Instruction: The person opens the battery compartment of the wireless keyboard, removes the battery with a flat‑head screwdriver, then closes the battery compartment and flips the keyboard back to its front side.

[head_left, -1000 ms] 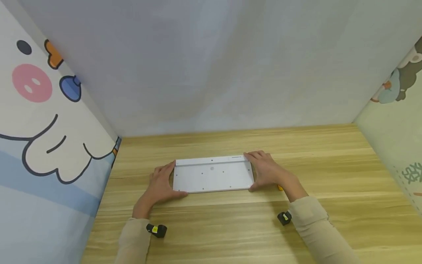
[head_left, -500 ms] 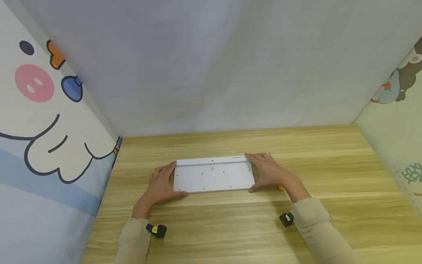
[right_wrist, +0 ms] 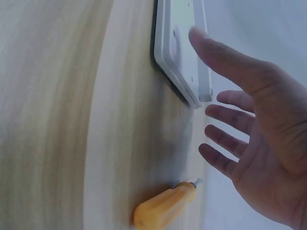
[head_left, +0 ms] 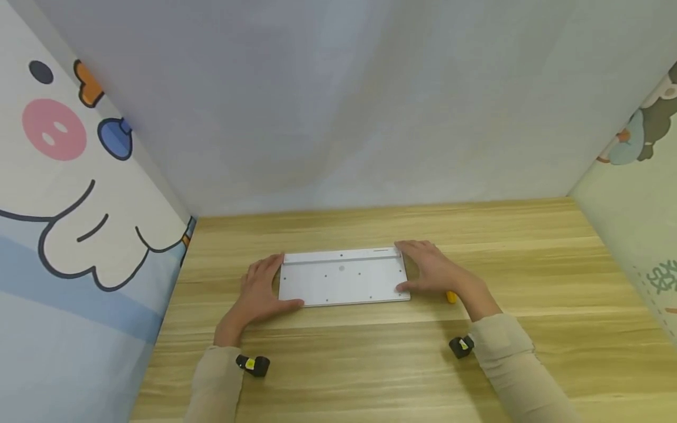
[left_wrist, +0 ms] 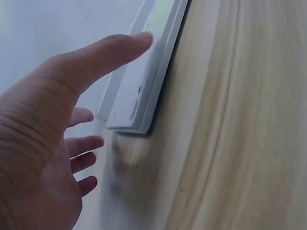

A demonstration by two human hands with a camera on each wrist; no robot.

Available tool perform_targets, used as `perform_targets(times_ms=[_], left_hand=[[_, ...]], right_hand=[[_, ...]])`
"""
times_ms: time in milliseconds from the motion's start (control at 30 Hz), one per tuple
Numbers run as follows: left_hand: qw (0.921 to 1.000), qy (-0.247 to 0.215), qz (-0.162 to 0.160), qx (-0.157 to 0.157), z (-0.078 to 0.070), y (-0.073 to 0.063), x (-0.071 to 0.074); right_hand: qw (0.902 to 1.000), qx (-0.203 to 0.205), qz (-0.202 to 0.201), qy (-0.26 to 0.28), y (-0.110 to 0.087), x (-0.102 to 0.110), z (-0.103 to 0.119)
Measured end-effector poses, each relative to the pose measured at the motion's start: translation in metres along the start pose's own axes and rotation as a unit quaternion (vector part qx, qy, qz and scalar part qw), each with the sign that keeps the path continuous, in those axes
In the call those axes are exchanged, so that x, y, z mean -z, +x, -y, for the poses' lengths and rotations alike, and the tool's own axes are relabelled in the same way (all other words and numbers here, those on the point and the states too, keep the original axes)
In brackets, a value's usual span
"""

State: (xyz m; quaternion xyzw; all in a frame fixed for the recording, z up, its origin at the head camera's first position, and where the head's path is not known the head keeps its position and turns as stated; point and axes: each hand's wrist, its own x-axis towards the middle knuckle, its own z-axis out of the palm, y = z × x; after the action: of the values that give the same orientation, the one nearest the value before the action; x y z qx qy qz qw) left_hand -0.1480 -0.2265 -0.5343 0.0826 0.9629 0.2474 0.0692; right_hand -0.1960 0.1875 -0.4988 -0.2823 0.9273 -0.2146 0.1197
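A white keyboard [head_left: 344, 279] lies face down on the wooden table, its screw-dotted underside up and its raised strip along the far side. My left hand [head_left: 260, 294] spans its left end, thumb over the near edge and fingers at the far corner. In the left wrist view the left thumb [left_wrist: 129, 48] overlaps the underside and the other fingers spread loosely beside the end. My right hand [head_left: 431, 269] is at the right end, thumb over the underside. The right wrist view has the other right fingers [right_wrist: 228, 120] extended, apart from the keyboard's corner.
A screwdriver with a yellow-orange handle [right_wrist: 165, 208] lies on the table right of the keyboard, partly hidden by my right wrist in the head view. A grey-white wall [head_left: 370, 117] stands behind the table [head_left: 344, 364], with printed panels left and right.
My right thumb has moved from the keyboard's near right corner up over its underside. The left hand and the keyboard stay nearly in place.
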Motion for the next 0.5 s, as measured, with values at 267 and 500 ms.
perform_targets(times_ms=[267,500], left_hand=[[0.9992,0.003,-0.002,-0.039,-0.020,0.013,0.007],[0.9969,-0.023,-0.016,-0.073,-0.044,0.026,0.005]], right_hand=[[0.9982,0.033,-0.047,0.013,0.011,0.003,0.008],[0.9957,0.030,-0.086,0.016,0.026,0.003,0.024]])
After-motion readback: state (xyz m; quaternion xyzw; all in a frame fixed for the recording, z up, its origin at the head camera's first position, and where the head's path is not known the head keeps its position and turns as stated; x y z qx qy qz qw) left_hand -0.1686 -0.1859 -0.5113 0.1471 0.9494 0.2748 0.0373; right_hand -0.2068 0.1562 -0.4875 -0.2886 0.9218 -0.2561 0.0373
